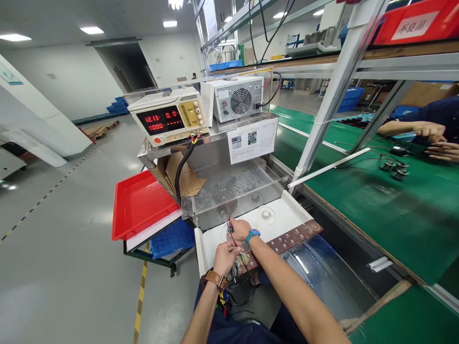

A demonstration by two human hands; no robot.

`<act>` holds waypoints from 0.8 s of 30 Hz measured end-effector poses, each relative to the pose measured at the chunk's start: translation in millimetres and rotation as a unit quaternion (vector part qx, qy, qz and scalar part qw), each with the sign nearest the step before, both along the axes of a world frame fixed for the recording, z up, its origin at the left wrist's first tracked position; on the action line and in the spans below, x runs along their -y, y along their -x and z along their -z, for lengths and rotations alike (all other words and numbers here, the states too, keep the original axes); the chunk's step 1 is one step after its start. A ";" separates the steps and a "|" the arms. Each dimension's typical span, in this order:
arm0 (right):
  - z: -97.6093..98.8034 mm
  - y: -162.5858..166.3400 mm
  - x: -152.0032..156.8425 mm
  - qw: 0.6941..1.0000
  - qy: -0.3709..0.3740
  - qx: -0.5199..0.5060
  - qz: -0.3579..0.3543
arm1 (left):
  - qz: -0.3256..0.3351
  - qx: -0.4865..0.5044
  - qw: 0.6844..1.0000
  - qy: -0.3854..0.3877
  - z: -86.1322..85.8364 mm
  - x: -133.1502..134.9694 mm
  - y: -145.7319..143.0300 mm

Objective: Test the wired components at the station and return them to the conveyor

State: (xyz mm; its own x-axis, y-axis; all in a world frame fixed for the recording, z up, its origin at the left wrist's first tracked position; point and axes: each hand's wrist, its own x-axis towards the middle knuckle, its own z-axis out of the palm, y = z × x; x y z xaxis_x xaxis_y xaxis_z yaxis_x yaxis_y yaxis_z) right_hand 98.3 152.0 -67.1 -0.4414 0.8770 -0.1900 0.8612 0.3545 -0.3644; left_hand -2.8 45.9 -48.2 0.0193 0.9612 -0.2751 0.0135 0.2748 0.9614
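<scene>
My right hand [239, 229], with a blue watch on the wrist, is closed in a pinch on a small dark part with thin red and black wires over the white tray [287, 210]. My left hand [225, 255], wearing a brown strap, is curled shut just below it, holding the same wires or part; what exactly sits in it is hidden. Both hands hover by a brown copper-coloured strip [290, 239] with holes along the tray's front edge. Coloured wires [224, 301] hang below my left wrist.
A power supply [167, 119] with red digits and a fan unit [238, 98] stand on a metal stand above a clear box [233, 191]. A red tray [139, 205] lies left. A green conveyor [376, 205] runs right, where another person's hands [435, 138] work.
</scene>
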 end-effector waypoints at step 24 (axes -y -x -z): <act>-2.6 6.3 5.7 0.999 -0.043 -0.029 0.000 | -0.027 0.007 1.000 -0.004 -2.6 1.0 -2.8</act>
State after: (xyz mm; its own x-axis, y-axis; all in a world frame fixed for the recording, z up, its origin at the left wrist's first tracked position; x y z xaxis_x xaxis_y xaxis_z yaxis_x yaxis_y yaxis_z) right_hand 92.0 146.4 -64.4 -0.4495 0.8889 -0.0887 0.8395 0.3863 -0.3821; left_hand 0.0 44.9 -45.6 -0.0296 0.9633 -0.2669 -0.0142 0.2666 0.9637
